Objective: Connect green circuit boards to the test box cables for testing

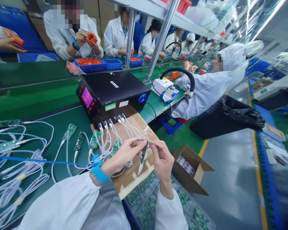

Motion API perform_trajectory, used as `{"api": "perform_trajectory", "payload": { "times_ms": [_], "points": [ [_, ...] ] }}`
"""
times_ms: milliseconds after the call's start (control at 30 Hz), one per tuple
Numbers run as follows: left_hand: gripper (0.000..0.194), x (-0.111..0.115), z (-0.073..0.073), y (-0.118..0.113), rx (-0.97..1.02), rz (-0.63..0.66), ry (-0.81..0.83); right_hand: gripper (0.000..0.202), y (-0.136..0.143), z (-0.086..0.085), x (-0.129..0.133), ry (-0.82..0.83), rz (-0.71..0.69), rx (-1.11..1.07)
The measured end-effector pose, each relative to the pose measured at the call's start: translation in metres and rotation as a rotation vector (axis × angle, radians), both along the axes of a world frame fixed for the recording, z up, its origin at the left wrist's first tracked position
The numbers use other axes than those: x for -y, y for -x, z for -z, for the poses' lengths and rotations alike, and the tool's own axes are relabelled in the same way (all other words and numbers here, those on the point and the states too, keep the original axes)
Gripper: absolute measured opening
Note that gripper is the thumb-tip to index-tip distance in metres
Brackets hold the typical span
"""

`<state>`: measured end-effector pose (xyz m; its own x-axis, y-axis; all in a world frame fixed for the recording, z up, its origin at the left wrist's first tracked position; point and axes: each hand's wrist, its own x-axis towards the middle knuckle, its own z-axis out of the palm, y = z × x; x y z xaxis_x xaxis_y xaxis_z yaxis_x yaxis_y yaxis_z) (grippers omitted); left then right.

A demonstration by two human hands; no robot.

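My left hand (128, 151), with a blue wrist strap (100, 171) behind it, grips a small green circuit board (144, 154) between thumb and fingers. The board is tilted, with a white cable plug (140, 167) at its lower end. At the board's upper edge, my right hand (162, 156) is closed in a pinch; whether it holds the board or something small there is hidden. Below my hands is a cardboard sheet (128, 182) with tape along its edge. Another green circuit board (115, 148) lies just left of my left hand, partly covered.
A black box with a pink display (112, 92) stands ahead, white cables (110, 131) plugged into its front. More cabled boards (94, 139) lie left. Trays of boards (144, 204) sit below my arms, an open carton (189, 167) to the right. Co-workers (72, 35) work across the line.
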<state>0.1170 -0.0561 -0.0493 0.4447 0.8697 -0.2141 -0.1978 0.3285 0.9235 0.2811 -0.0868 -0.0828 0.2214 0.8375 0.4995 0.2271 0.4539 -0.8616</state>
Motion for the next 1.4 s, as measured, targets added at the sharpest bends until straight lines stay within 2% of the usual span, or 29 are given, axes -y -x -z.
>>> {"api": "perform_trajectory", "payload": {
  "times_ms": [167,400,533,933,1133,1233,1300,1400],
  "points": [
    [0.058,0.001,-0.004,-0.003,0.074,-0.014,0.136,0.010,-0.001,0.003,0.001,-0.022,0.044,0.052],
    [0.055,-0.001,-0.020,0.000,0.134,0.039,0.265,0.013,0.001,-0.007,0.003,-0.082,0.030,0.161],
    [0.057,-0.003,-0.023,0.003,0.121,0.058,0.298,0.011,0.004,-0.009,0.004,-0.074,0.030,0.179],
    [0.059,-0.005,-0.015,-0.001,0.064,0.085,0.267,0.010,0.001,-0.006,0.005,-0.005,0.028,0.166],
    [0.051,-0.002,-0.010,-0.005,-0.039,0.052,0.062,0.013,-0.010,-0.003,0.002,0.043,0.012,0.209],
    [0.050,0.001,-0.015,-0.007,-0.044,0.006,0.043,0.020,-0.012,0.002,0.016,-0.002,0.138,0.248],
    [0.053,0.001,-0.019,-0.007,-0.028,-0.037,0.069,0.014,-0.008,0.009,0.035,-0.041,0.255,0.279],
    [0.054,0.000,-0.019,-0.008,-0.003,-0.066,0.076,0.005,0.009,0.024,0.067,-0.014,0.260,0.382]
  ]
}}
